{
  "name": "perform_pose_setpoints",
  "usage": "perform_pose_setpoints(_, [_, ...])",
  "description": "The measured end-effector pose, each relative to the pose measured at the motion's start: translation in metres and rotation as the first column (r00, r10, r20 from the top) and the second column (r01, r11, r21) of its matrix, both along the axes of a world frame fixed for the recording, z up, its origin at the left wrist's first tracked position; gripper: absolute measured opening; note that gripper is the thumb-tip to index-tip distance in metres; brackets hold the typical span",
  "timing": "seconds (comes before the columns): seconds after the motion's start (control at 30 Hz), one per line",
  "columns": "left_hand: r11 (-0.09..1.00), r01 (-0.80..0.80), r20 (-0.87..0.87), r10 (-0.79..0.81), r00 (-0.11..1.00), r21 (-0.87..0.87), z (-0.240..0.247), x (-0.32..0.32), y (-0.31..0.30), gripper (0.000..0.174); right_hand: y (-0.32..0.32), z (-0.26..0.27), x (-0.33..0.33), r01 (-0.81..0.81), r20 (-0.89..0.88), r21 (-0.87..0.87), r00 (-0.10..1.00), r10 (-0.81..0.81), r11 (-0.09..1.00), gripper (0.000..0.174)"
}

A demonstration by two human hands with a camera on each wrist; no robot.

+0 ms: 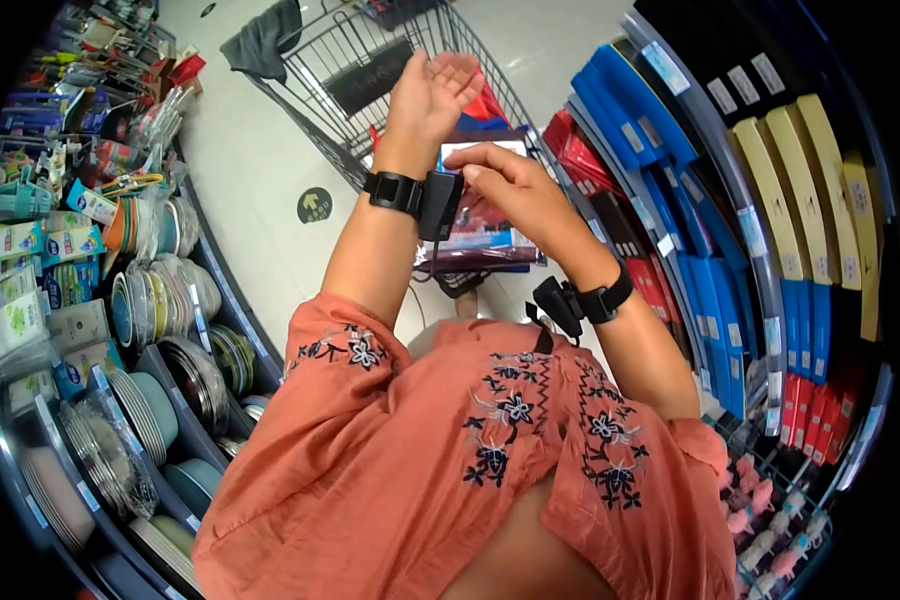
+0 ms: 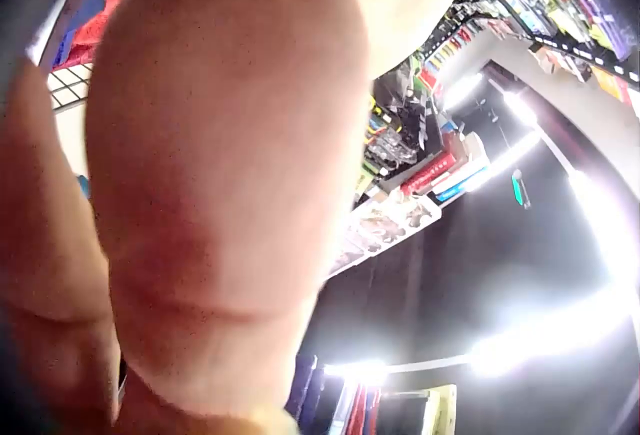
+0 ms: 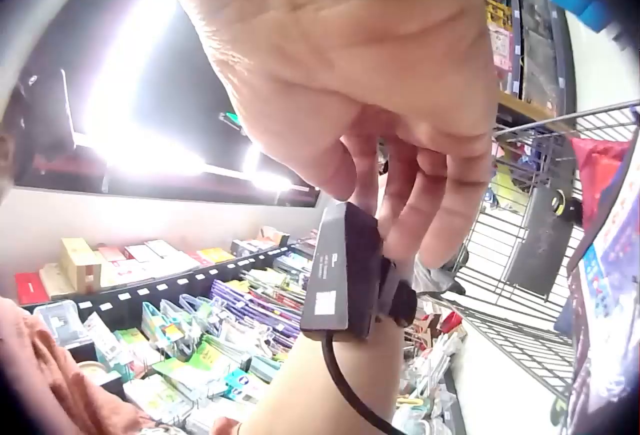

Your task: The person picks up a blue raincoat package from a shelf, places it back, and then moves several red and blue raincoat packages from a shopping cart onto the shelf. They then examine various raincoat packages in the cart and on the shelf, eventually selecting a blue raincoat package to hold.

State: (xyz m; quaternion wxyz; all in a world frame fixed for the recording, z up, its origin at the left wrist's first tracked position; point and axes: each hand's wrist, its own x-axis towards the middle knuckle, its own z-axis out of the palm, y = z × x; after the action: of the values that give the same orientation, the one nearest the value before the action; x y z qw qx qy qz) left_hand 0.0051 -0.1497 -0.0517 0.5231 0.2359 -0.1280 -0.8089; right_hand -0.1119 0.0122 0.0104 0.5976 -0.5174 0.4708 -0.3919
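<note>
My left hand (image 1: 435, 95) is raised palm up over the shopping cart, its fingers loose and holding nothing. On the left wrist sits a black strap (image 1: 394, 193) with a small black camera (image 1: 440, 208) and a hanging cable. My right hand (image 1: 518, 190) reaches across and pinches the top of that camera. In the right wrist view its thumb and bent fingers (image 3: 405, 195) come round the upper end of the black camera (image 3: 340, 270). A second black camera (image 1: 558, 307) is strapped to the right wrist. The left wrist view is mostly filled by blurred skin of the left hand (image 2: 225, 155).
A wire shopping cart (image 1: 315, 85) stands ahead, with a large package (image 1: 465, 258) in it and a grey cloth (image 1: 260, 45) over its side. Shelves of plates (image 1: 142, 415) line the left. Blue boxes (image 1: 660, 130) and beige boxes (image 1: 810, 190) fill the right shelves.
</note>
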Motion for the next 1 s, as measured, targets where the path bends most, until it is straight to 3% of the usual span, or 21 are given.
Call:
perform_pose_setpoints(0.17, [0.996, 0.079, 0.054, -0.077, 0.996, -0.038, -0.015, 0.003, 0.011, 0.038, 0.018, -0.016, -0.012, -0.029, 0.033, 0.087, 0.999, 0.027, 0.996, 0.034])
perform_pose_setpoints(0.23, [0.992, 0.096, 0.198, -0.077, 0.977, -0.087, -0.021, 0.017, 0.021, 0.043, 0.027, -0.025, -0.03, -0.035, 0.002, 0.161, 0.999, 0.035, 0.986, 0.041])
perform_pose_setpoints(0.3, [0.988, 0.131, 0.385, -0.092, 0.918, -0.077, -0.031, 0.036, 0.031, 0.043, 0.037, -0.05, -0.054, 0.071, -0.122, 0.213, 0.992, -0.046, 0.974, 0.039])
perform_pose_setpoints(0.43, [0.966, 0.26, 0.752, -0.171, 0.636, 0.0, -0.08, 0.083, 0.054, 0.048, 0.063, -0.12, -0.103, 0.272, -0.402, 0.337, 0.907, -0.123, 0.901, 0.041])
perform_pose_setpoints(0.57, [0.937, 0.35, 0.969, -0.086, 0.233, -0.001, -0.15, 0.12, 0.073, 0.054, 0.075, -0.161, -0.116, 0.317, -0.354, 0.387, 0.918, -0.178, 0.866, 0.041])
perform_pose_setpoints(0.67, [0.945, 0.326, 0.992, -0.072, 0.1, 0.035, -0.163, 0.126, 0.087, 0.053, 0.071, -0.169, -0.114, 0.299, -0.346, 0.388, 0.924, -0.163, 0.872, 0.042])
perform_pose_setpoints(0.83, [0.955, 0.271, 0.967, -0.177, 0.183, 0.123, -0.173, 0.12, 0.103, 0.046, 0.062, -0.179, -0.108, 0.224, -0.368, 0.437, 0.928, -0.054, 0.871, 0.043])
perform_pose_setpoints(1.0, [0.943, 0.322, 0.965, -0.157, 0.211, 0.083, -0.198, 0.121, 0.101, 0.04, 0.06, -0.195, -0.109, 0.282, -0.34, 0.455, 0.932, -0.128, 0.845, 0.043])
